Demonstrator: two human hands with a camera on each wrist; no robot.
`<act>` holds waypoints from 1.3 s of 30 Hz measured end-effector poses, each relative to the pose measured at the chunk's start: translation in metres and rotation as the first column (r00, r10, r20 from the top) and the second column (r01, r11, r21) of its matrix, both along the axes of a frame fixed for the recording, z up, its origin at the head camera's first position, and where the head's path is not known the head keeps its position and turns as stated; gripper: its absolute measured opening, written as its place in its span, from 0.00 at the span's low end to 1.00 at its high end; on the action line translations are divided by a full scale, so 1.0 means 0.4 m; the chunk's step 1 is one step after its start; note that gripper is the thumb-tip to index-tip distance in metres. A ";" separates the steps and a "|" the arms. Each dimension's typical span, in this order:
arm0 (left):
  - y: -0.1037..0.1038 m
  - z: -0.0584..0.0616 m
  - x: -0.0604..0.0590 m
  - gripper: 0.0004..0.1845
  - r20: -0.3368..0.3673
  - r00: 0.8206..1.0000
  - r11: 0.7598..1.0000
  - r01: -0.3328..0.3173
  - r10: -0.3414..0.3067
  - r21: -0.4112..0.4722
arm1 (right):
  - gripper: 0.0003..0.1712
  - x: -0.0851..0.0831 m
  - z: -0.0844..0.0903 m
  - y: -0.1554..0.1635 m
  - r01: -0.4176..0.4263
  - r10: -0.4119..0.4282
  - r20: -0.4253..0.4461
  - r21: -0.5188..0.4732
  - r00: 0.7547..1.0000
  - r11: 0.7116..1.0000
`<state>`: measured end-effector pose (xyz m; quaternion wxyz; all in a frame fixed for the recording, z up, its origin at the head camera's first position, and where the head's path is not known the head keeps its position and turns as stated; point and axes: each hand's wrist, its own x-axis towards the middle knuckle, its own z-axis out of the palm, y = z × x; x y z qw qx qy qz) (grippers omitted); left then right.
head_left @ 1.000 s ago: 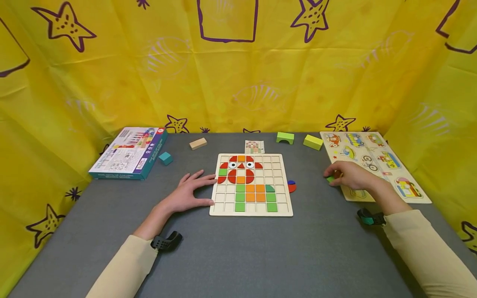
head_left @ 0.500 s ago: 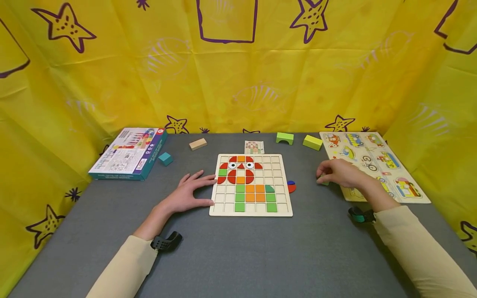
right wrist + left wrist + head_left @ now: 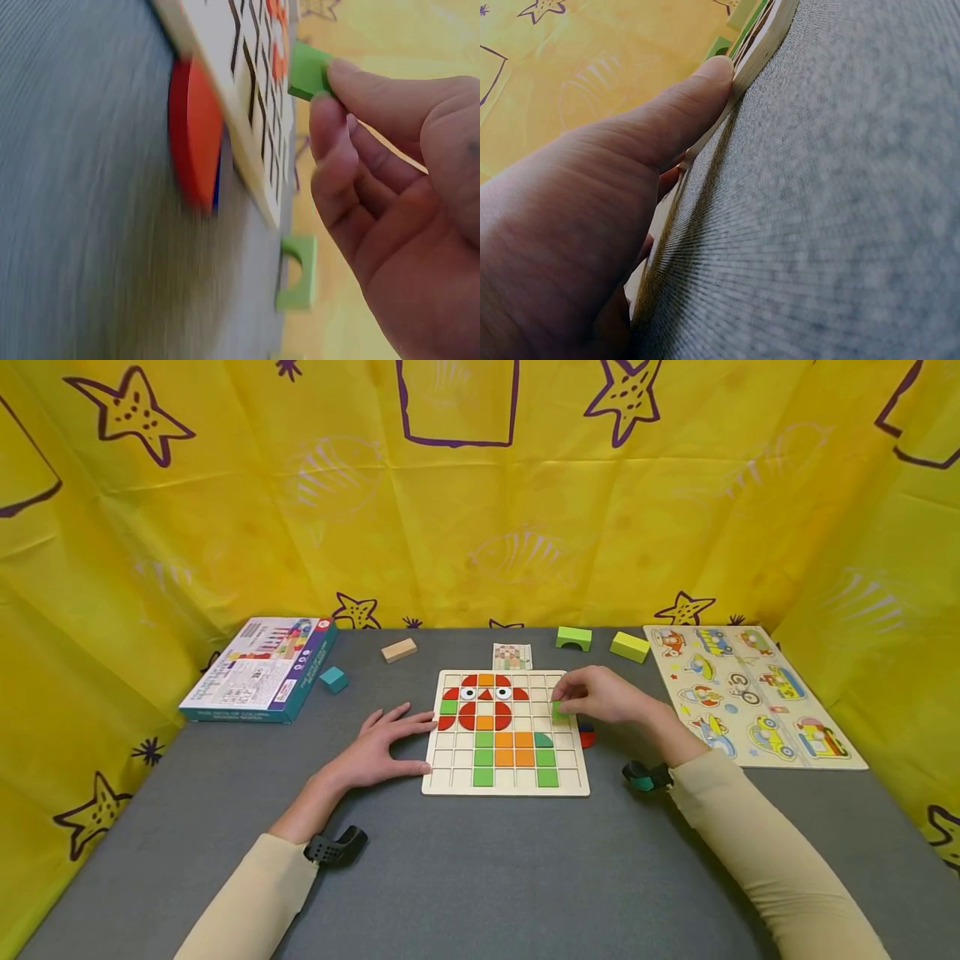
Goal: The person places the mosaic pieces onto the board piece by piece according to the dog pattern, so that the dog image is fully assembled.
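Observation:
A wooden grid board [image 3: 506, 781] lies in the middle of the grey table, with red, orange and green tiles forming a figure. My right hand [image 3: 600, 695] hovers over the board's right side and pinches a small green square tile [image 3: 559, 711] [image 3: 308, 70] between thumb and fingers. My left hand [image 3: 378, 747] lies flat on the table, its fingers straight against the board's left edge [image 3: 761, 45]. A red and blue round piece [image 3: 587, 735] [image 3: 193, 131] sits on the table just off the board's right edge, below my right hand.
A vehicle peg puzzle [image 3: 750, 693] lies at the right. A game box [image 3: 258, 667] and a teal cube [image 3: 333, 678] sit at the left. Behind the board are a tan block [image 3: 398, 649], a pattern card [image 3: 512, 656], a green arch [image 3: 573, 637] and a lime block [image 3: 629, 646].
My right hand has moved left from the vehicle puzzle's near edge to above the grid board, carrying the green tile. The left hand has stayed put.

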<state>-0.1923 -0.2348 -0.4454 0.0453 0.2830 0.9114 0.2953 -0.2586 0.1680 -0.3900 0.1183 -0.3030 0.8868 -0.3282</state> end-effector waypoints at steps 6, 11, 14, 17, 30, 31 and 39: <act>0.002 -0.002 -0.001 0.39 -0.001 1.000 1.000 0.002 -0.002 0.002 | 0.05 -0.017 -0.010 -0.087 0.032 -0.031 0.044 -0.020 0.999 0.999; 0.003 -0.002 -0.001 0.39 -0.002 1.000 1.000 0.002 -0.002 0.001 | 0.05 -0.037 -0.024 -0.124 0.057 -0.056 0.054 -0.016 0.997 0.998; 0.004 -0.001 -0.001 0.39 0.001 1.000 1.000 0.000 0.000 -0.001 | 0.04 -0.044 -0.030 -0.133 0.053 -0.053 0.023 0.013 0.998 0.999; 0.005 0.001 -0.002 0.39 0.003 1.000 1.000 -0.002 0.002 -0.003 | 0.04 -0.046 -0.034 -0.139 0.049 -0.048 -0.022 0.061 0.999 0.997; 0.007 0.001 0.001 0.39 0.005 1.000 1.000 -0.001 0.001 -0.005 | 0.10 -0.027 -0.022 -0.111 0.058 -0.055 -0.035 0.080 0.998 0.995; 0.007 0.001 0.001 0.39 0.005 1.000 1.000 -0.002 0.002 -0.004 | 0.11 -0.024 -0.019 -0.101 0.062 -0.060 -0.031 0.080 0.998 0.995; 0.002 0.000 0.000 0.39 0.002 1.000 1.000 -0.006 0.006 -0.005 | 0.09 0.017 -0.008 -0.004 0.042 -0.041 -0.018 0.073 0.999 0.996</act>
